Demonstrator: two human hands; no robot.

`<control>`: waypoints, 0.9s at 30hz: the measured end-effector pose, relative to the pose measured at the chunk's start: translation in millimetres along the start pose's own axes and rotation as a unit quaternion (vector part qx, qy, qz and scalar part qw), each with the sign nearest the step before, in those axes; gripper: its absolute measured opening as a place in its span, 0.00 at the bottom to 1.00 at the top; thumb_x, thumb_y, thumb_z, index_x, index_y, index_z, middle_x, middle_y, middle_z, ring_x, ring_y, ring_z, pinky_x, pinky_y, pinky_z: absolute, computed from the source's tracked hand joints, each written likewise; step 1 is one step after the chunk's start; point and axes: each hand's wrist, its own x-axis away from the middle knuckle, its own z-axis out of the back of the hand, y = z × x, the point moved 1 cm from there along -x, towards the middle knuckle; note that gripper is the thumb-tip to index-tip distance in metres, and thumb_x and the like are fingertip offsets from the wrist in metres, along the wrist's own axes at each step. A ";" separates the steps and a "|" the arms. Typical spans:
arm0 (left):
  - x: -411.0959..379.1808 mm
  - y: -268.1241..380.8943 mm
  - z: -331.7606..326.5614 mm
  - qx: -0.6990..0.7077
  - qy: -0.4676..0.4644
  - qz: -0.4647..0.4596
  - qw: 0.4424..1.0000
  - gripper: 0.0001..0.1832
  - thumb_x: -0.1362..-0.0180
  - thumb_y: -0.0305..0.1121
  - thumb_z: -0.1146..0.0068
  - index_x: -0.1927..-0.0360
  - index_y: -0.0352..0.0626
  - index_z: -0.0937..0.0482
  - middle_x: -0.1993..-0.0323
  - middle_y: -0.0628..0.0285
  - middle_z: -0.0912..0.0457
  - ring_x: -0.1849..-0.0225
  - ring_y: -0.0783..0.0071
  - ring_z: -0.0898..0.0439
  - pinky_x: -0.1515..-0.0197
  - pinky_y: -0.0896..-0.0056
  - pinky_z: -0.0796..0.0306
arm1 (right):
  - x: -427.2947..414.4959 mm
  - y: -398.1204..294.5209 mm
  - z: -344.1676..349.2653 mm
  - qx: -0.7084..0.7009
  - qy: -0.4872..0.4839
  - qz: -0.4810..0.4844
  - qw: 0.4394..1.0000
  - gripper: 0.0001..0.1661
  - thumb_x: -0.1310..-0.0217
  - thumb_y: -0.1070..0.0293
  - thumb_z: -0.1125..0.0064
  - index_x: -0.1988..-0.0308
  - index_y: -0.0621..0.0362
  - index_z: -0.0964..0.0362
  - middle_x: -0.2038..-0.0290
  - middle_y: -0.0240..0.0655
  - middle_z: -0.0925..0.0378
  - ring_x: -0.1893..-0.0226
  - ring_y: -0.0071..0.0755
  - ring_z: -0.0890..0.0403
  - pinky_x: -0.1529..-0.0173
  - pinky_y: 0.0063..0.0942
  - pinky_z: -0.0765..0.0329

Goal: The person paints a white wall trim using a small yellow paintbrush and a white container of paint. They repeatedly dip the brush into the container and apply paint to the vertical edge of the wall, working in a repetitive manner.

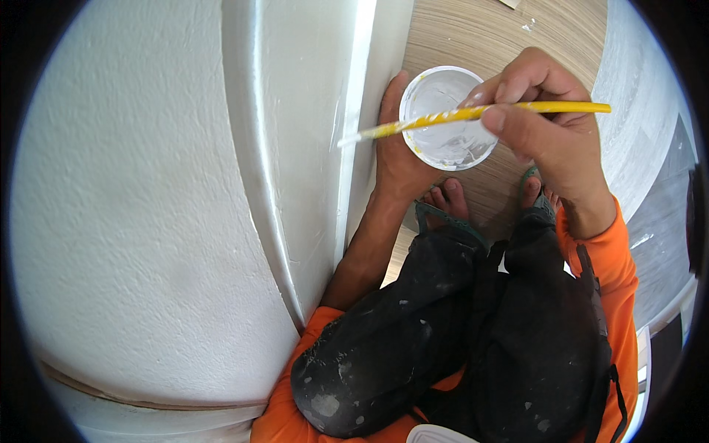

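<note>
My right hand [545, 111] pinches a slim yellow paintbrush [565, 106] by its handle, which is smeared with white paint. The brush lies level across the opening of a white plastic tub [448, 156], and its white-coated tip points left, close to the white moulded trim [346, 160]. My left hand [404, 160] grips the tub from its left side and below; part of its fingers is hidden behind the tub. White paint coats the inside of the tub, with yellow specks on the rim.
A textured white wall [149, 194] fills the left side beside the trim. Sandalled feet [448, 202] stand on the wood-look floor [465, 27], which bears white spots near the top. Paint-spotted black trousers [388, 343] cover the bent legs.
</note>
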 end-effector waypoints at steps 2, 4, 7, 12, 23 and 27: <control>3.5 2.9 0.3 0.045 0.003 0.033 0.998 0.49 0.65 0.39 0.22 0.40 0.36 0.40 0.48 0.50 0.27 0.48 0.62 0.24 0.47 0.62 0.30 | 0.3 4.3 -4.0 0.011 -0.010 0.017 1.000 0.08 0.48 0.80 0.43 0.68 0.57 0.32 0.65 0.41 0.20 0.84 0.11 0.34 0.81 0.10 0.36; -1.4 11.4 1.4 0.066 -0.007 0.066 0.996 0.47 0.65 0.38 0.23 0.41 0.36 0.38 0.48 0.51 0.27 0.48 0.60 0.24 0.45 0.61 0.31 | -0.3 5.4 -4.0 0.025 0.012 -0.005 1.000 0.07 0.47 0.79 0.43 0.67 0.57 0.32 0.65 0.41 0.20 0.85 0.11 0.35 0.80 0.10 0.37; -8.6 17.2 4.9 0.028 -0.012 0.065 0.997 0.46 0.66 0.37 0.23 0.42 0.37 0.36 0.48 0.51 0.28 0.47 0.59 0.25 0.43 0.60 0.32 | -4.3 -8.4 1.3 0.020 0.083 -0.081 0.993 0.07 0.46 0.78 0.43 0.67 0.57 0.32 0.65 0.41 0.20 0.86 0.11 0.37 0.80 0.10 0.38; -7.2 11.6 3.9 -0.026 0.006 0.028 0.999 0.44 0.67 0.35 0.23 0.44 0.38 0.35 0.50 0.52 0.27 0.47 0.58 0.26 0.45 0.61 0.32 | -5.8 -0.1 22.8 -0.018 0.084 -0.008 0.996 0.06 0.45 0.77 0.42 0.67 0.57 0.32 0.64 0.42 0.20 0.86 0.09 0.40 0.82 0.10 0.42; 2.9 4.5 14.8 -0.043 0.020 0.026 0.999 0.54 0.69 0.39 0.21 0.39 0.36 0.42 0.50 0.53 0.27 0.46 0.60 0.26 0.43 0.62 0.33 | -13.3 -4.2 5.9 -0.021 0.111 -0.026 0.993 0.06 0.44 0.76 0.42 0.67 0.56 0.32 0.64 0.40 0.21 0.86 0.09 0.39 0.82 0.10 0.42; 2.9 2.7 4.2 0.026 0.009 0.082 0.996 0.56 0.69 0.39 0.21 0.37 0.35 0.44 0.48 0.52 0.28 0.44 0.59 0.27 0.41 0.62 0.34 | -6.7 8.1 14.3 -0.016 0.073 -0.005 0.997 0.05 0.44 0.75 0.42 0.67 0.56 0.31 0.64 0.40 0.21 0.86 0.10 0.40 0.82 0.11 0.43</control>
